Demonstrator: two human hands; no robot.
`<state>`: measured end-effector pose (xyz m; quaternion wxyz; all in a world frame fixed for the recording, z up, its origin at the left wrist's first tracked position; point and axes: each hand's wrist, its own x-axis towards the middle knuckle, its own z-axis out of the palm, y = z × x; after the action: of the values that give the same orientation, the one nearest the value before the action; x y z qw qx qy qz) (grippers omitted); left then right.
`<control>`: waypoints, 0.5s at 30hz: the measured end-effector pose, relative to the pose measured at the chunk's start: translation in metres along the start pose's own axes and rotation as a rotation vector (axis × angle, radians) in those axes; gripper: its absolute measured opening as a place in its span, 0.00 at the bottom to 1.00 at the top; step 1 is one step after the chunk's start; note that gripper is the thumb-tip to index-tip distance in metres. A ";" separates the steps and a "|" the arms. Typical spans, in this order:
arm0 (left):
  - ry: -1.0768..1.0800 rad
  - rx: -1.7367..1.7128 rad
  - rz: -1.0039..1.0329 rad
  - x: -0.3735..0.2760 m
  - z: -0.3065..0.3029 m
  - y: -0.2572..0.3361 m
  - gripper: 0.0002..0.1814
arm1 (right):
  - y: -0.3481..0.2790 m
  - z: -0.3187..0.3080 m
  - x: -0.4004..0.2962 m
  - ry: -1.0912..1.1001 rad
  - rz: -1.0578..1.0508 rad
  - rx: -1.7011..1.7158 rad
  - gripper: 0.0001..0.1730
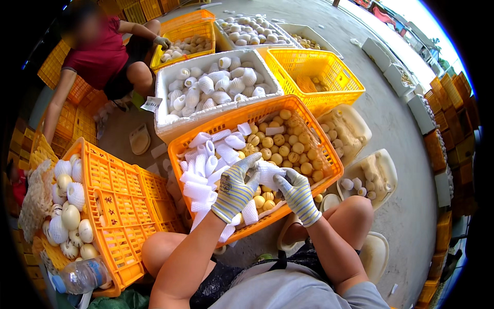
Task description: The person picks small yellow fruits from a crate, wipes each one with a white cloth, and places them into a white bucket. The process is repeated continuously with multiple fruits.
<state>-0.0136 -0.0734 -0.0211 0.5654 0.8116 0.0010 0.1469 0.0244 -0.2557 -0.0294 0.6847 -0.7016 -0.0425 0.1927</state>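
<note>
Both my hands wear striped knit work gloves and hold a white foam net sleeve [269,174] over the orange crate. My left hand [238,185] grips its left end; my right hand [298,193] grips its right end. Whether a fruit is inside the sleeve I cannot tell. Under my hands, the orange plastic crate [252,228] holds small round yellowish fruits [297,148], some with dark stripes, on the right. A heap of empty foam net sleeves [200,166] lies on its left. Behind the crate, a white foam box [219,101] holds many sleeved fruits [206,85].
A yellow crate [328,98] and pale plastic tubs [388,170] stand to the right. At the left, a tall orange crate [119,216] holds larger fruits, with a plastic bottle [83,275] at its near edge. A co-worker [96,58] sits at the upper left, one gloved hand at another yellow crate.
</note>
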 end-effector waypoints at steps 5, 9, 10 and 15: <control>-0.214 -0.601 -0.248 0.007 -0.014 0.001 0.30 | -0.009 0.004 -0.003 0.045 -0.391 -0.429 0.16; -0.305 -0.763 -0.385 0.010 -0.029 0.006 0.29 | -0.017 0.007 0.015 -0.034 -0.488 -0.411 0.17; -0.257 -0.736 -0.367 0.010 -0.033 0.007 0.25 | -0.012 0.008 0.022 -0.109 -0.454 -0.322 0.17; -0.036 -0.366 -0.277 0.025 -0.034 0.004 0.21 | 0.060 -0.003 0.076 -0.301 -0.208 -0.464 0.13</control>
<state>0.0015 -0.0397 -0.0005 0.7178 0.6902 0.0758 0.0513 0.0832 -0.2376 -0.1043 0.5080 -0.7948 -0.2583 0.2084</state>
